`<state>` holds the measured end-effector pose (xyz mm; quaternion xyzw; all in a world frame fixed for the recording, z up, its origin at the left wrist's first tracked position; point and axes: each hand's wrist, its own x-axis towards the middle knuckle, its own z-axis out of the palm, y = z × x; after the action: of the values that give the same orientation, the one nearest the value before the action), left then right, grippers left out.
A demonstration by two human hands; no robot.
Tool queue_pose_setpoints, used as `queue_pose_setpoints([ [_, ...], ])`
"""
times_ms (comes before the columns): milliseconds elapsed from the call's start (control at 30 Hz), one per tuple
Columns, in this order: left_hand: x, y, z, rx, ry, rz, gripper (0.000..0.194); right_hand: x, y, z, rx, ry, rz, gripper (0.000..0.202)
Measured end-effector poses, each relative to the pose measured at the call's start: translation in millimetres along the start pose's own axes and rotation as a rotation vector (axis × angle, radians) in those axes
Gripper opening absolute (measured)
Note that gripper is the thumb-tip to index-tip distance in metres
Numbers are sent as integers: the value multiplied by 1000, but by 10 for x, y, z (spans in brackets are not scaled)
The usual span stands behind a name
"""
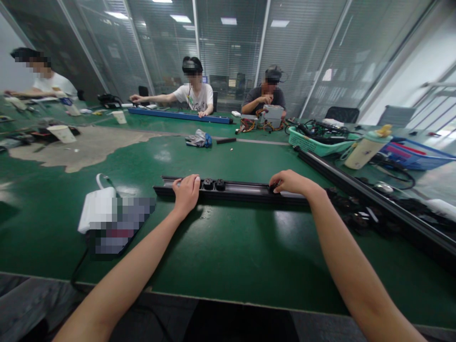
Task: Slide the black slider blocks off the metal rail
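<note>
A long black channel-shaped rail (pixel 245 188) lies crosswise on the green table before me. Near its left end, my left hand (pixel 187 194) is closed over the rail, fingers over the far side and thumb toward me. Just right of that hand, two round black socket-like modules (pixel 214 184) sit side by side in the channel. Farther right, my right hand (pixel 290 183) pinches another small black module (pixel 273 188) at the channel. Whether that piece is seated in the rail I cannot tell. The rail's right end is partly hidden behind my right wrist.
A second long black rail (pixel 342 178) runs diagonally at right, beside a pile of black parts (pixel 359 213). Behind are a green basket (pixel 313 142), a cream bottle (pixel 366 149) and a blue basket (pixel 409 156). At left lies a white adapter (pixel 95 209). Several people sit across the table.
</note>
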<state>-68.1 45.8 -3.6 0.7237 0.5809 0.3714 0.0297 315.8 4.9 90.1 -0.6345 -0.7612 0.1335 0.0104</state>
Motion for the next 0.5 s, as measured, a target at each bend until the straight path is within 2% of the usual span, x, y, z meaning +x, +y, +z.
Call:
queue_pose_setpoints([
  [300,2,-4,12,6,6,7,46,-9,-34,13,-3,5,9,20],
  [500,1,-1,8,-1,1,5,45,38,-66,70,-88,27,33,18],
])
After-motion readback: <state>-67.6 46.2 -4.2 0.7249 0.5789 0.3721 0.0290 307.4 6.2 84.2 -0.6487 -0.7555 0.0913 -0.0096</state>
